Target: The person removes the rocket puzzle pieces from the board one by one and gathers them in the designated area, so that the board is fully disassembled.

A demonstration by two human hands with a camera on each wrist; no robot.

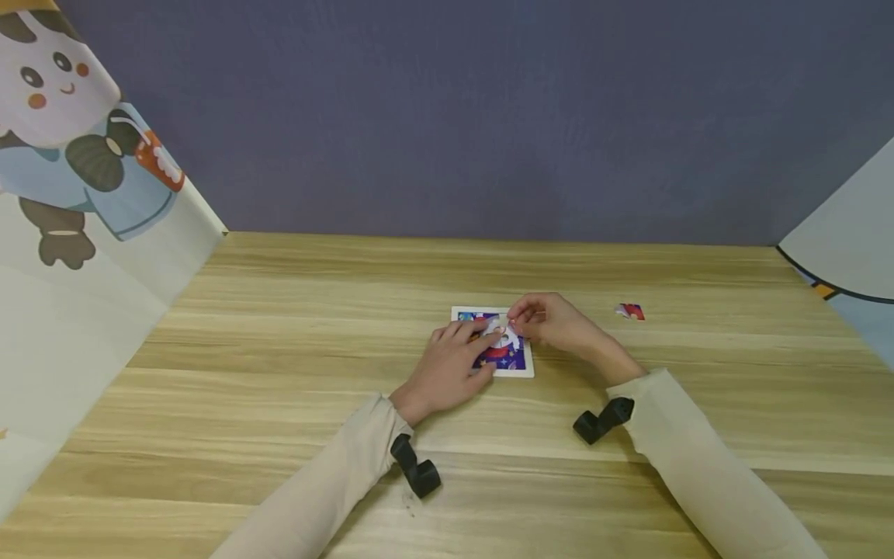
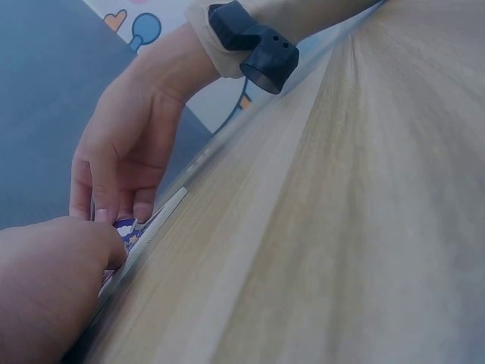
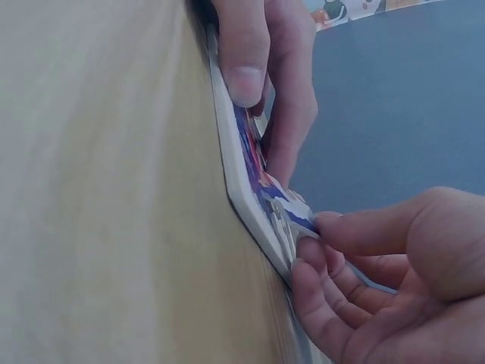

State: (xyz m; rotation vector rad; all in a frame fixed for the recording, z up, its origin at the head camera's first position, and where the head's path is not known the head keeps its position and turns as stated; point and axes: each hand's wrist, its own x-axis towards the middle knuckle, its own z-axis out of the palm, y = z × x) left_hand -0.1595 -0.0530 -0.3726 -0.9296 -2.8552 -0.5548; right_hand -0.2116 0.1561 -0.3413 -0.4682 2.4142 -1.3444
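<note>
A small jigsaw puzzle in a white-rimmed tray (image 1: 528, 371) lies flat on the table, its picture purple, white and red. My left hand (image 1: 447, 369) rests on the puzzle's left side, fingers spread across it and thumb at the near edge. At the right side, my right hand (image 1: 559, 324) pinches a puzzle piece (image 3: 301, 218) between thumb and fingers. In the right wrist view that piece is tilted, with its outer edge lifted above the tray rim. Part of the picture is hidden under the left fingers.
One loose puzzle piece (image 1: 632, 311), red and purple, lies on the wooden table (image 1: 314, 295) right of the tray. A dark blue panel (image 1: 489, 116) stands along the table's far edge. Cartoon-printed panels flank both sides.
</note>
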